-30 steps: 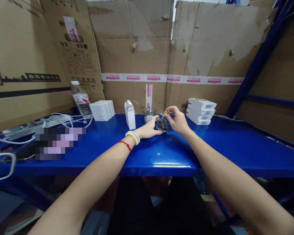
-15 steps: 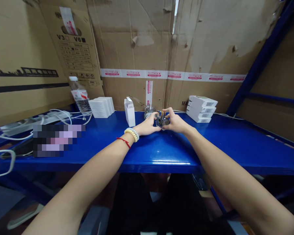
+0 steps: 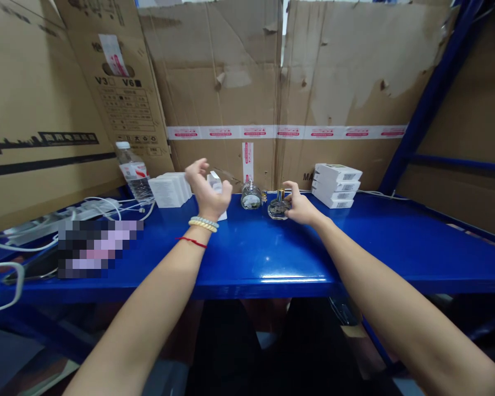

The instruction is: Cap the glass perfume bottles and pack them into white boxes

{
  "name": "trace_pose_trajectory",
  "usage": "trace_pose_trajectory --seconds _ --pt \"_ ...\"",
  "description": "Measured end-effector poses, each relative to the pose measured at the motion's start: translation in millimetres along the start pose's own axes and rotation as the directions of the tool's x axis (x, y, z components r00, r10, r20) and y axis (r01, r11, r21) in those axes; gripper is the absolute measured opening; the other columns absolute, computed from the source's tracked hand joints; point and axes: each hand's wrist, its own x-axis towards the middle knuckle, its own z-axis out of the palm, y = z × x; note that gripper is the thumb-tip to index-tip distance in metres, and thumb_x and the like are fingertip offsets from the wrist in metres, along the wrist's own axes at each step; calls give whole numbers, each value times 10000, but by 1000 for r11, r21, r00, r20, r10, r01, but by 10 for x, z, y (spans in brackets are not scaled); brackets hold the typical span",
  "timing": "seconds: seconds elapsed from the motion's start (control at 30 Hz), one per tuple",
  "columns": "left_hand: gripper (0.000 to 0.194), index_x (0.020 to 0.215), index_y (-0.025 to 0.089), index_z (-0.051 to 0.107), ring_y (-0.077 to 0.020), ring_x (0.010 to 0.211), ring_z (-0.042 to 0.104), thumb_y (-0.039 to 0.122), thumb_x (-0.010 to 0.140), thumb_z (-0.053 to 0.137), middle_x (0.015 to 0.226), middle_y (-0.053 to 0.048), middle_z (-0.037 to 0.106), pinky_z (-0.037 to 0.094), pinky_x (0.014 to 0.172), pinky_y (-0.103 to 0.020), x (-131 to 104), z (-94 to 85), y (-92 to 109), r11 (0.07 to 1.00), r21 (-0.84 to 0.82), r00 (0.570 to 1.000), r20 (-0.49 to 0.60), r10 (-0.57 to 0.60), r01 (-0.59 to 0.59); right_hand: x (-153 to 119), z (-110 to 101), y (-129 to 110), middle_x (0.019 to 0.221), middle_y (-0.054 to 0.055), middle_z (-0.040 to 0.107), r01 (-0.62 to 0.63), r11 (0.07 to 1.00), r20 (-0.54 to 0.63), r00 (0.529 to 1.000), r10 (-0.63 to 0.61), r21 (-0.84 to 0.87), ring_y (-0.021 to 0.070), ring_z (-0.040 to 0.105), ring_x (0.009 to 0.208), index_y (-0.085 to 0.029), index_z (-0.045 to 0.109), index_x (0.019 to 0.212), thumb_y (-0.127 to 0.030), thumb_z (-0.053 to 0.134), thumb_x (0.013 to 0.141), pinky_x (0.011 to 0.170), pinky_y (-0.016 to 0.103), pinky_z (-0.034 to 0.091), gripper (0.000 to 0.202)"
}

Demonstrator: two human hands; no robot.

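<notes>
My left hand (image 3: 208, 192) is raised in front of a narrow upright white box (image 3: 215, 180), hiding most of it. Its thumb stands apart from the curled fingers, and nothing shows in it. At the middle of the desk my right hand (image 3: 302, 205) grips a small glass perfume bottle (image 3: 277, 209) with a gold neck by its right side. That bottle stands upright on the blue desk. A second, rounder glass bottle (image 3: 251, 199) stands to its left and a little behind. Between the two is a small shiny piece (image 3: 264, 196), too small to name.
Several white boxes are stacked (image 3: 337, 187) at the back right. More white boxes (image 3: 170, 190) stand in a row at the left, beside a water bottle (image 3: 135, 175). White cables and a power strip (image 3: 66, 214) lie far left. Cardboard (image 3: 214, 99) walls the back.
My left hand has left the perfume bottle and moved left and up to the narrow white box. My right hand stays at the bottle, which now shows more fully.
</notes>
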Motion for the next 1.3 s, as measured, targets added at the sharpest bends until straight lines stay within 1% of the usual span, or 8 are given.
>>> trace_pose_trajectory --seconds 0.1,0.27,0.4,0.57,0.67,0.83,1.03,1.3 --pt "841 1307 223 166 -313 1263 351 234 627 661 1326 -147 305 311 1044 -509 47 -67 -383 990 -61 991 -22 -132 130 16 -17 26 800 -2 613 -79 996 7 997 78 43 160 569 683 -183 271 1332 -141 609 599 659 263 441 809" --pt "985 1335 223 95 -330 1251 415 224 575 723 1344 -206 335 341 1017 -549 -41 -64 -715 910 -153 869 393 -302 386 41 -64 97 839 32 652 -178 983 -13 984 178 40 193 605 781 -165 358 1308 -144 621 613 678 272 453 743" --pt "989 1344 200 86 -270 1047 590 142 569 698 1216 -182 467 434 941 -512 -86 -30 -640 895 -108 791 522 -318 432 54 -142 256 961 106 665 -318 946 -134 942 308 -61 238 627 866 -167 405 1290 -132 597 617 702 302 471 701" --pt "1028 1324 202 128 -293 1077 576 299 541 788 1151 -142 501 418 970 -502 -107 -20 -427 961 -7 821 522 -232 276 38 -231 359 960 150 649 -487 867 -216 862 458 -107 288 625 866 -168 455 1232 -207 625 620 719 364 478 637" --pt "1007 1288 221 162 -304 1115 545 428 533 795 1180 -134 481 418 971 -486 -131 -22 -269 986 41 838 521 -160 163 25 -239 278 1049 214 600 -494 861 -326 839 436 -121 350 559 990 -107 450 1221 -248 635 608 817 442 447 656" --pt "928 1192 216 246 -302 981 597 545 507 778 1098 -101 509 484 846 -469 -182 12 46 990 138 834 545 -89 16 9 -213 -32 1141 170 545 -166 983 -573 815 89 -84 326 448 1107 -152 459 1184 -236 579 663 939 484 362 541" --pt "772 1106 217 400 -274 973 590 642 548 724 1104 -79 513 498 833 -415 -272 113 364 977 101 811 577 96 -188 -77 -115 -388 935 69 578 325 924 -456 866 -205 202 200 549 874 -202 496 910 -300 512 778 725 324 460 165" --pt "863 1206 183 377 -283 1006 573 600 553 757 1102 -96 492 505 826 -418 -341 186 404 974 75 849 507 148 -215 -76 -58 -440 950 60 578 484 841 -432 829 -354 241 182 553 870 -205 570 888 -118 460 724 603 268 437 216"
